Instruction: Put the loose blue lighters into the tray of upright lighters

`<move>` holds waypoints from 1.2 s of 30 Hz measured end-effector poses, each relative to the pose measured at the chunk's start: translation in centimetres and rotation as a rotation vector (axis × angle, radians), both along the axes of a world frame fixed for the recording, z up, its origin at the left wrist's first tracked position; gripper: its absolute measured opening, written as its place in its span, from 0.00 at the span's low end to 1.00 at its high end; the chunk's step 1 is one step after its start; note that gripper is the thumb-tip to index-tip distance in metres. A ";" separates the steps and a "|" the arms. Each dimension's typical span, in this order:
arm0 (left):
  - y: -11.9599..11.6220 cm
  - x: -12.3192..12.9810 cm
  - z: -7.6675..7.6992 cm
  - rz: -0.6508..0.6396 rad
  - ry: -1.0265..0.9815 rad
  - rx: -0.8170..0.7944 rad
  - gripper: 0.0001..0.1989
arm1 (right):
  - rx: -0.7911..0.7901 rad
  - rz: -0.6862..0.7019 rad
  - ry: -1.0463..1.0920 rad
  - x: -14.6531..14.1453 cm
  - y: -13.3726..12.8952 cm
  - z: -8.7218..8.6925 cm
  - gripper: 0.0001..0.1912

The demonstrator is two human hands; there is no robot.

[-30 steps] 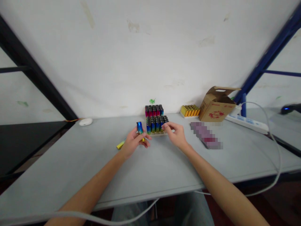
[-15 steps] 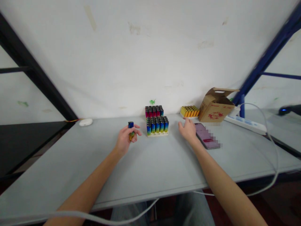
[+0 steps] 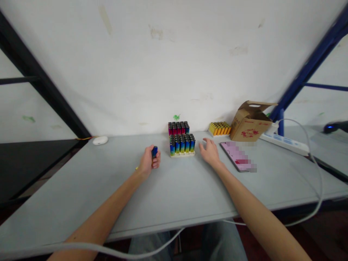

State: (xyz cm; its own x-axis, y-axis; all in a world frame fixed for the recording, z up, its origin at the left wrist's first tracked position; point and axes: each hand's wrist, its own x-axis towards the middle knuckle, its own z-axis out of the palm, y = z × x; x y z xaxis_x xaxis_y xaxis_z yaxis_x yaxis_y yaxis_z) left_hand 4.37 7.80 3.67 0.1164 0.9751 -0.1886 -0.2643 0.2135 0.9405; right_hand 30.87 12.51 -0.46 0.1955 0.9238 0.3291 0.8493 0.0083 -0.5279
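My left hand [image 3: 148,161] is closed around a blue lighter [image 3: 154,151], its thumb near the dark top; the lower part is hidden by the fingers. A small yellow bit [image 3: 136,168] shows at the wrist side of this hand; I cannot tell what it belongs to. Just right of the hand, a white rack [image 3: 182,155] holds several upright blue-to-yellow lighters [image 3: 182,145] with black tops. Behind it stands a set of pink and dark lighters [image 3: 178,128]. My right hand [image 3: 210,150] rests to the right of the rack, fingers loosely apart, holding nothing.
A phone [image 3: 236,156] lies right of my right hand. Farther back are a block of yellow cylinders [image 3: 219,128], an open cardboard box [image 3: 248,125] and a white power strip [image 3: 288,143]. A white case [image 3: 100,140] sits at the left. A pale cable [image 3: 319,181] hangs over the right side.
My left hand has turned and closed more tightly round the lighter, covering its yellow lower part. My right hand has moved left, away from the phone and closer to the rack.
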 end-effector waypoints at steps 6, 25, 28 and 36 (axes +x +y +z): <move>-0.3 1.2 -0.6 -0.024 0.097 0.026 0.19 | -0.011 0.004 -0.015 -0.1 -0.1 0.1 0.23; -0.8 1.2 -0.3 -0.064 -0.004 0.086 0.29 | -0.049 0.016 -0.069 -0.1 -0.2 0.1 0.24; -0.8 1.2 -0.3 -0.075 -0.007 0.102 0.30 | -0.044 0.017 -0.081 -0.1 -0.1 0.0 0.23; -0.5 1.4 -1.0 -0.072 0.003 0.106 0.33 | -0.062 0.017 -0.100 -0.2 -0.2 0.1 0.23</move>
